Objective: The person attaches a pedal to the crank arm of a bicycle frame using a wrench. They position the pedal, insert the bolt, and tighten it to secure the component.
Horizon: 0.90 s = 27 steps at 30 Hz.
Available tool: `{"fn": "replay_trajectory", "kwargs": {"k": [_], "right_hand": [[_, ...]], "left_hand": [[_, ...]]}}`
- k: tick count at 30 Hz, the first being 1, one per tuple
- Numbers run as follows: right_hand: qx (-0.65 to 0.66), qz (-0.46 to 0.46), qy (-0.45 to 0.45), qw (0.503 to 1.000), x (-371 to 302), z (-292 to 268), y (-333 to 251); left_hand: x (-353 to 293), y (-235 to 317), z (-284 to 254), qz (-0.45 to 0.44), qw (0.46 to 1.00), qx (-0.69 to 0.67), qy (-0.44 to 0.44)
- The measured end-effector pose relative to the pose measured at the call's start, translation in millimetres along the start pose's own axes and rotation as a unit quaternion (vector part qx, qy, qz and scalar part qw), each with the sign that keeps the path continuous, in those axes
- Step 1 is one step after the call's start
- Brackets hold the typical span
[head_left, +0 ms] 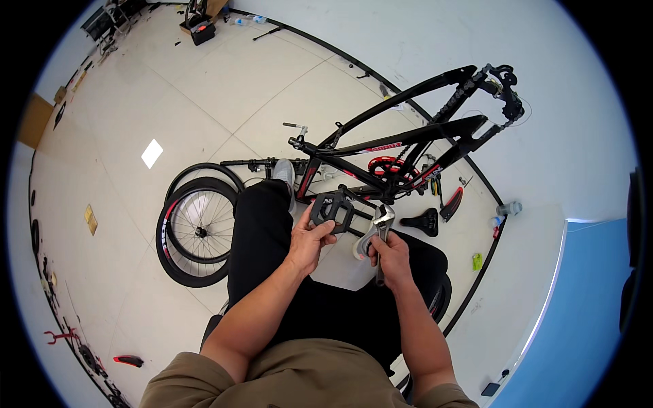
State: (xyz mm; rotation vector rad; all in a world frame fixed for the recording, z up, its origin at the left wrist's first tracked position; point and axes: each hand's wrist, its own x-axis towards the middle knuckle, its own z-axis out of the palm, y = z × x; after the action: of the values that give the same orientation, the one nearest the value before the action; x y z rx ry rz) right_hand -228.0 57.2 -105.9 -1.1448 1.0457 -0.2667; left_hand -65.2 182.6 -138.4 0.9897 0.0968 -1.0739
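Head view: left grip (307, 243) was partly curled, thumb on the near face and fingers at the left edge of a dark pedal (332, 209), which sat just beyond that grip. Right grip (393, 258) was wrapped around the handle of an adjustable wrench (384, 216), its head pointing away from the body. Pedal and wrench were near each other.

Handling, judged: pedal probably light, stiff, hard to damage; best taken by the outer cage sides. Wrench likely heavier, rigid, its smooth metal slippery if oily; best held low on the handle.

Surroundings: black bicycle frame (428, 134) lay beyond both grips, limiting forward reach. Saddle (423, 222) was right of the right grip; bicycle wheel (164, 241) well left of the left grip. Wearer's trousered legs (262, 221) flanked the grips, narrowing elbow room.
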Motion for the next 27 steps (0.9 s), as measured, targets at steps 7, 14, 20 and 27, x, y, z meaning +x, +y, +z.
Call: {"fn": "replay_trajectory", "kwargs": {"k": [7, 14, 20, 27], "right_hand": [[-0.422, -0.202, 0.008, 0.884, 25, 2, -28], [-0.471, -0.21, 0.017, 0.857, 46, 3, -30], [-0.473, -0.233, 0.001, 0.85, 57, 3, -29], [-0.438, -0.217, -0.017, 0.872, 72, 2, -32]], "left_hand": [[-2, -3, 2, 0.088, 0.99, 0.112, 0.022], [-5, 2, 8, 0.096, 0.976, 0.191, 0.035], [-8, 4, 10, 0.108, 0.974, 0.197, 0.032], [-10, 7, 13, 0.106, 0.975, 0.194, 0.029]]}}
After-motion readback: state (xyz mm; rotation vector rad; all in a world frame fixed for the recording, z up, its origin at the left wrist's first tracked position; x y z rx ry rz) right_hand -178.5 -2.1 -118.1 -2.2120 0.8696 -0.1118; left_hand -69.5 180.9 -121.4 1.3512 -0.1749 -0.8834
